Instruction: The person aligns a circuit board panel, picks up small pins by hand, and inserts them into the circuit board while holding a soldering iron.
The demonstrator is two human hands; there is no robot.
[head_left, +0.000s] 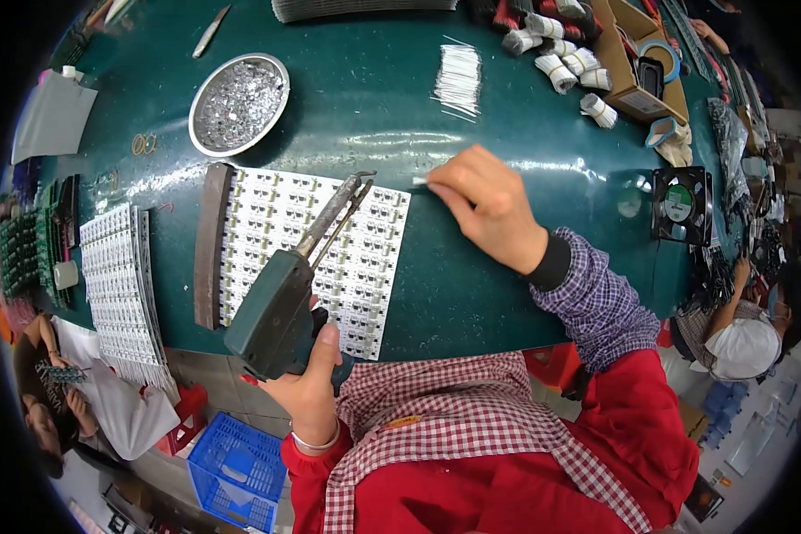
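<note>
My left hand (310,383) grips a dark green soldering gun (276,311) by its handle. The gun's long metal tip slants up over a white circuit board panel (365,285), which carries rows of small components. Just right of the panel's upper right corner, my right hand (489,205) pinches a short white wire (419,181) between thumb and fingertip. Whether the tip touches the panel I cannot tell. A dark bar (212,249) lies along the panel's left edge.
A metal bowl (198,120) of silvery scraps stands beyond the panel. Loose white wires (458,78) and bundled wires (561,71) lie at the far side. Stacked panels (120,285) are on the left, a black fan (682,205) on the right. People sit at both sides.
</note>
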